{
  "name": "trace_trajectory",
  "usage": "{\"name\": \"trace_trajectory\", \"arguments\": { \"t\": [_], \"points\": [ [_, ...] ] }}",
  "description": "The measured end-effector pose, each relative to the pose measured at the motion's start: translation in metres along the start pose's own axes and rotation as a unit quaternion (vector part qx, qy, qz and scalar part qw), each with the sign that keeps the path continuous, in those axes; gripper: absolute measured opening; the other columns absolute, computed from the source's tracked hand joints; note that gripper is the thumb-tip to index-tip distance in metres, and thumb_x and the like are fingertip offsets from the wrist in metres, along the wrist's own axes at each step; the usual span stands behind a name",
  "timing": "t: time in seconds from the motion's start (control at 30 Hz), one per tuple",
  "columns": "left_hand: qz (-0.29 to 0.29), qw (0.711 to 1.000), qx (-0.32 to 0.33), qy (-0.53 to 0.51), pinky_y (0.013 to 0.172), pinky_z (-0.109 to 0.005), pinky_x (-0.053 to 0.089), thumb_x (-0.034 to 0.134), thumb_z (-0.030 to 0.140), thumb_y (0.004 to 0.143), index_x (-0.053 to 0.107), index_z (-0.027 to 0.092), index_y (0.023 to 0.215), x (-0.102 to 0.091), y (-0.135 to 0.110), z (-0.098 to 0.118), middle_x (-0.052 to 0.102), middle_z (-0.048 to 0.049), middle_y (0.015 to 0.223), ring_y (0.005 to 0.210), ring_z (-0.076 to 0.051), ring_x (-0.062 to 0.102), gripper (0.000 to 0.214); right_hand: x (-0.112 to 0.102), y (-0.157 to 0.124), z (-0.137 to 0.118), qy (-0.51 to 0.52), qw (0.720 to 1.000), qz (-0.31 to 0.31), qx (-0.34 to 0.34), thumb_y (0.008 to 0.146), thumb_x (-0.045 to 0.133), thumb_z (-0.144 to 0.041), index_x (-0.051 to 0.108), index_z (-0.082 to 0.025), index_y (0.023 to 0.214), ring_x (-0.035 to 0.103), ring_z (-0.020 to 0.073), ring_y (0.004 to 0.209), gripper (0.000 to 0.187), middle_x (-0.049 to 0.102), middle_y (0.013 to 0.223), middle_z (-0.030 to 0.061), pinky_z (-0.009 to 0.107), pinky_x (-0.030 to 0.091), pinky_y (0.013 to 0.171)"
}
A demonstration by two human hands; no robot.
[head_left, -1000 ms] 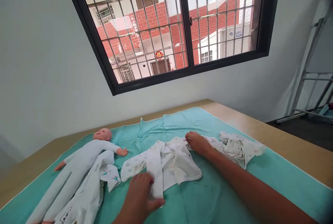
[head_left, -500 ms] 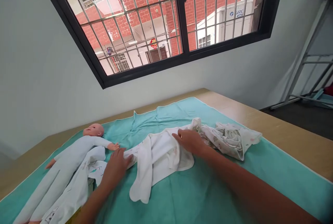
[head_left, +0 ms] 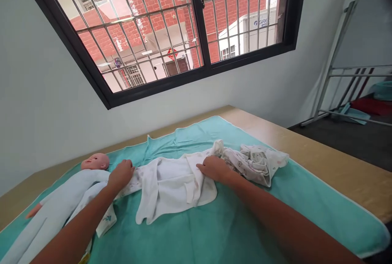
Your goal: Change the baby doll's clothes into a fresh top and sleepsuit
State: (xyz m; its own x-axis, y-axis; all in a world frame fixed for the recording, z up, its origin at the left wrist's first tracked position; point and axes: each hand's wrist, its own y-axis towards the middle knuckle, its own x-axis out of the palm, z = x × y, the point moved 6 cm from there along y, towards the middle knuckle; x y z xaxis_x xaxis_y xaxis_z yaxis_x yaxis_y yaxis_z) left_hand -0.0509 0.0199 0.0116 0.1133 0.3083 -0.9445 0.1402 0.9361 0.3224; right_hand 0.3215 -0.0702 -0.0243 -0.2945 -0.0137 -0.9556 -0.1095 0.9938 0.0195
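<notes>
A small white baby shirt point(head_left: 174, 180) lies spread out with its front flaps folded open. My left hand point(head_left: 121, 175) is closed on its left sleeve, fingers pinching the cloth. On the right side my right hand point(head_left: 214, 168) pinches the edge of the shirt's front flap. A baby doll point(head_left: 61, 202) with a white cloth body lies on its back to the left, its near arm partly hidden behind my left hand. Beside the doll, partly under my left forearm, is another white garment point(head_left: 107, 220) with a small blue print. Crumpled printed baby clothes point(head_left: 257, 162) touch the shirt's right end.
Everything lies on a turquoise cloth point(head_left: 183, 239) over a wooden table point(head_left: 321, 153). Behind the table is a wall with a barred window point(head_left: 202, 68). A metal frame point(head_left: 326, 84) stands on the floor at the right, with blue and red items near it.
My left hand has moved up and left along the sleeve, drawing it straighter. The shirt's left flap has shifted outward. My right hand stays at the right flap. The view has turned slightly right.
</notes>
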Motion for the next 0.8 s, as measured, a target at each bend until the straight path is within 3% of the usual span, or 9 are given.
{"name": "trace_trajectory", "arguments": {
  "t": [0.13, 0.27, 0.37, 0.47, 0.67, 0.8],
  "points": [
    [0.073, 0.996, 0.036, -0.043, 0.081, -0.048, 0.049, 0.034, 0.051, 0.089, 0.061, 0.016, 0.093, 0.003, -0.025, 0.047, 0.065, -0.0213, 0.104, 0.097, -0.034, 0.062, 0.045, -0.001, -0.008, 0.013, 0.034, 0.995, -0.087, 0.038, 0.091, 0.030, -0.063, 0.071, -0.011, 0.083, 0.067, 0.0230, 0.069, 0.066, 0.071, 0.074, 0.0140, 0.033, 0.045, 0.073],
    [0.074, 0.990, 0.089, -0.084, 0.093, -0.046, 0.049, 0.041, 0.048, 0.091, 0.059, 0.017, 0.106, 0.012, -0.093, 0.098, 0.062, -0.0122, 0.115, 0.108, -0.027, 0.060, 0.038, 0.000, -0.017, 0.010, 0.048, 0.983, -0.178, 0.004, 0.079, 0.047, -0.069, 0.068, -0.012, 0.063, 0.063, 0.0198, 0.056, 0.063, 0.067, 0.057, 0.0093, 0.032, 0.046, 0.067],
    [0.108, 0.978, 0.169, -0.062, 0.094, -0.045, 0.051, 0.055, 0.052, 0.085, 0.058, 0.022, 0.110, 0.004, -0.149, 0.111, 0.057, -0.0107, 0.126, 0.115, -0.027, 0.056, 0.039, -0.002, -0.020, 0.001, 0.028, 0.982, -0.186, -0.029, 0.073, 0.058, -0.062, 0.064, -0.013, 0.055, 0.063, 0.0201, 0.059, 0.052, 0.068, 0.058, 0.0089, 0.031, 0.046, 0.065],
    [0.106, 0.960, 0.260, 0.005, 0.089, -0.044, 0.054, 0.063, 0.053, 0.080, 0.056, 0.027, 0.117, -0.002, -0.184, 0.112, 0.054, -0.0088, 0.133, 0.118, -0.029, 0.054, 0.046, -0.004, -0.024, -0.007, 0.013, 0.982, -0.185, -0.044, 0.071, 0.063, -0.051, 0.064, -0.013, 0.055, 0.061, 0.0189, 0.055, 0.041, 0.067, 0.056, 0.0083, 0.029, 0.045, 0.061],
    [0.123, 0.946, 0.289, 0.082, 0.084, -0.042, 0.055, 0.055, 0.031, 0.089, 0.060, 0.027, 0.112, -0.008, -0.184, 0.105, 0.062, -0.0072, 0.124, 0.114, -0.027, 0.057, 0.025, 0.005, -0.030, -0.021, 0.082, 0.963, -0.236, -0.100, 0.080, 0.049, -0.033, 0.062, -0.013, 0.053, 0.060, 0.0157, 0.053, 0.036, 0.069, 0.063, 0.0103, 0.025, 0.046, 0.056],
    [0.140, 0.929, 0.327, 0.105, 0.085, -0.043, 0.053, 0.053, 0.023, 0.088, 0.063, 0.024, 0.106, -0.012, -0.179, 0.117, 0.064, -0.0087, 0.122, 0.112, -0.028, 0.058, 0.021, 0.013, -0.026, -0.004, 0.120, 0.948, -0.285, -0.082, 0.080, 0.052, -0.044, 0.062, -0.013, 0.056, 0.063, 0.0161, 0.055, 0.041, 0.069, 0.063, 0.0088, 0.025, 0.048, 0.060]
  ]
}}
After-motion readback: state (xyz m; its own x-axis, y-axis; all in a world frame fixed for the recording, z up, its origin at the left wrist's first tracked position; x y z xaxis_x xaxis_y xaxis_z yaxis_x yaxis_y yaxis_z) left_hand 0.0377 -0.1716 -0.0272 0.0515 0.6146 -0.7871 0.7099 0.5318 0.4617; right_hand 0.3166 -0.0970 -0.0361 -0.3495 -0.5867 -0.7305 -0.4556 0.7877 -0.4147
